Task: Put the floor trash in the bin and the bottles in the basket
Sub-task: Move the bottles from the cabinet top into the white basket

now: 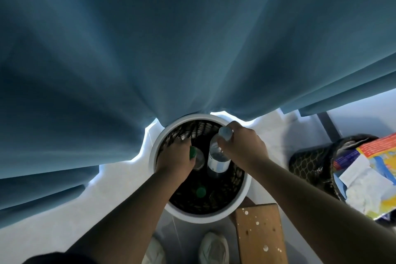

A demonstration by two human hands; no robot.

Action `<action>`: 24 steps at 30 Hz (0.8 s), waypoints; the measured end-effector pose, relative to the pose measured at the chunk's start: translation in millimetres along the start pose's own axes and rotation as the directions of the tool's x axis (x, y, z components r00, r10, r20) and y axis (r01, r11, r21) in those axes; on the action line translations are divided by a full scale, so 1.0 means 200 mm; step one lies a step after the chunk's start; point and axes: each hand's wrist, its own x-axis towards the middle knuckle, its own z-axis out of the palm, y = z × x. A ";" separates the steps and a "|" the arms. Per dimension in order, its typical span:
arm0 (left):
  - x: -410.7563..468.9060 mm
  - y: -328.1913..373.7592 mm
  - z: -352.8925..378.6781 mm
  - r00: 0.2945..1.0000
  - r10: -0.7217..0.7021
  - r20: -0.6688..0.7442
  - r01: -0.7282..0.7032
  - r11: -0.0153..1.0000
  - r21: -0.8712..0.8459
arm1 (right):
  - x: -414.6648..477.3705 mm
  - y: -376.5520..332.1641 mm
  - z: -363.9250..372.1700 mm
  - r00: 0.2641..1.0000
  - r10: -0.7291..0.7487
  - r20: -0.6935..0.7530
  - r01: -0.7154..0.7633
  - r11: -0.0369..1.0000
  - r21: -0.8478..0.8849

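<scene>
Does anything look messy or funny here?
Yes. The black mesh bin on the right is overfull: crumpled paper and a colourful box stick out over its rim. The wooden board by the basket has white spots, like splashed paint.

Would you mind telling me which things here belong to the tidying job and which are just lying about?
Job: left hand gripping the green-capped bottle; right hand gripping the clear bottle; white-rimmed basket, with another green cap inside; black mesh bin holding paper trash.
Lying about: blue curtain; wooden stool; white shoes.
</scene>
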 end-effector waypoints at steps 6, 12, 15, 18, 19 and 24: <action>-0.02 -0.08 0.13 0.997 -0.061 0.053 0.061 0.998 0.004 | 0.04 -0.01 -0.03 0.994 -0.029 -0.104 0.037 0.997 0.074; -0.05 -0.15 0.22 0.990 -0.082 0.112 0.086 0.996 -0.038 | 0.05 -0.04 0.00 0.979 -0.067 -0.191 0.105 0.975 0.197; -0.06 -0.17 0.21 0.990 -0.100 0.103 0.109 0.991 -0.083 | 0.06 -0.06 0.02 0.979 -0.013 -0.205 0.077 0.949 0.305; -0.05 -0.20 0.19 0.987 -0.132 0.092 0.147 0.973 -0.177 | 0.08 -0.07 0.04 0.968 0.076 -0.239 0.036 0.902 0.431; -0.04 -0.21 0.18 0.986 -0.143 0.088 0.158 0.965 -0.211 | 0.09 -0.07 0.04 0.966 0.102 -0.236 0.021 0.883 0.470; -0.04 -0.21 0.15 0.985 -0.168 0.051 0.175 0.945 -0.275 | 0.14 0.03 0.15 0.951 0.310 -0.022 -0.215 0.709 0.672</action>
